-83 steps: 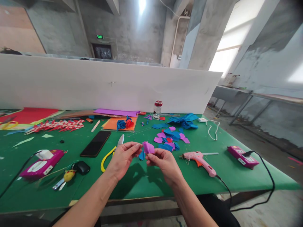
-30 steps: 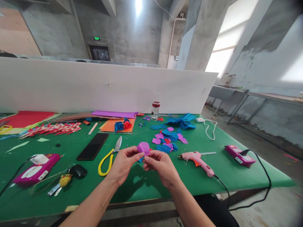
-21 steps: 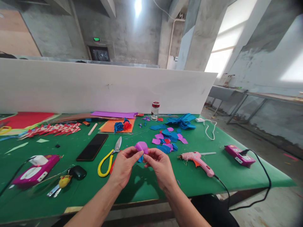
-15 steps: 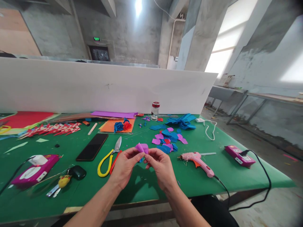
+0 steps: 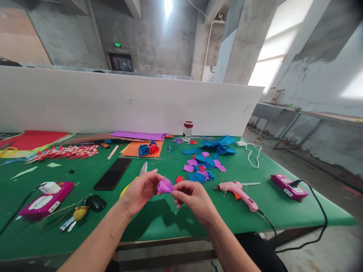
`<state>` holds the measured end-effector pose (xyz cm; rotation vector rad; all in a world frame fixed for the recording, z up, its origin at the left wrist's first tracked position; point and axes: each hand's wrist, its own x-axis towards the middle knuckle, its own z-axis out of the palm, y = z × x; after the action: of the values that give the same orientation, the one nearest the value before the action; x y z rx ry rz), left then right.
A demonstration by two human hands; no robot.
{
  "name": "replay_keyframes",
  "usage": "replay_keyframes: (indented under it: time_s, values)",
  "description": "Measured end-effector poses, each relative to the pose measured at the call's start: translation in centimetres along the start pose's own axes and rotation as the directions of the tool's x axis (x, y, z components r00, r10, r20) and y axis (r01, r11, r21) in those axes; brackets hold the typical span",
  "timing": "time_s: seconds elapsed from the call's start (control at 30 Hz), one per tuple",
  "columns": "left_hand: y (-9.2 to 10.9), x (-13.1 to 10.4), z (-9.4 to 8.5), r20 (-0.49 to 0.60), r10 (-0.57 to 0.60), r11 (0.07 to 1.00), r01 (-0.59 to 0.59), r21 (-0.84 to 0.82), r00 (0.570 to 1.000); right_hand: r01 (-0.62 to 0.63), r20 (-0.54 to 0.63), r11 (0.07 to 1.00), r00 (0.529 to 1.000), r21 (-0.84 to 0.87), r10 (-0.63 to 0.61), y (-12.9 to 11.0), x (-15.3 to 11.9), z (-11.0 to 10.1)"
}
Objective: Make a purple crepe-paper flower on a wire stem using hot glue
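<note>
A curled piece of purple paper (image 5: 165, 186) is held between my two hands above the green table (image 5: 159, 226). The fingers of my left hand (image 5: 141, 190) close round its left side. My right hand (image 5: 191, 196) pinches its right end between thumb and fingertips. Partly covered by my left hand are yellow-handled scissors (image 5: 144, 168), blade pointing away. Beyond my right hand lie blue paper pieces (image 5: 196, 177) mixed with purple and red ones. A pink glue gun (image 5: 238, 192) rests to the right.
A black phone (image 5: 112, 174), keys (image 5: 79, 213) and a purple power strip (image 5: 48, 200) lie left. Farther back are paper flowers (image 5: 149, 149), a glass jar (image 5: 187, 132) and a white board (image 5: 127, 102). Another power strip (image 5: 289, 187) is at right.
My left hand has moved left and turned, now covering more of the scissors. The purple paper has been tilted and shows a rolled cone shape. A red piece is now visible beyond my right hand.
</note>
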<state>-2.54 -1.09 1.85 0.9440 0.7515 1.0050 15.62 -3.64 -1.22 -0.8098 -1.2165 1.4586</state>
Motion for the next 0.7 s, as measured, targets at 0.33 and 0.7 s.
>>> replay_keyframes:
  time_s: [0.33, 0.7]
  values:
    - [0.9, -0.4, 0.1, -0.032, 0.017, 0.967, -0.009, 0.254, 0.999, -0.021, 0.056, 0.993, 0.998, -0.114, 0.027, 0.8, 0.2, -0.4]
    - [0.4, 0.4, -0.6, -0.192, 0.321, 0.909, -0.246, 0.336, 0.927, 0.012, -0.144, 1.0, 0.989, -0.022, -0.015, 0.2, 0.6, -0.7]
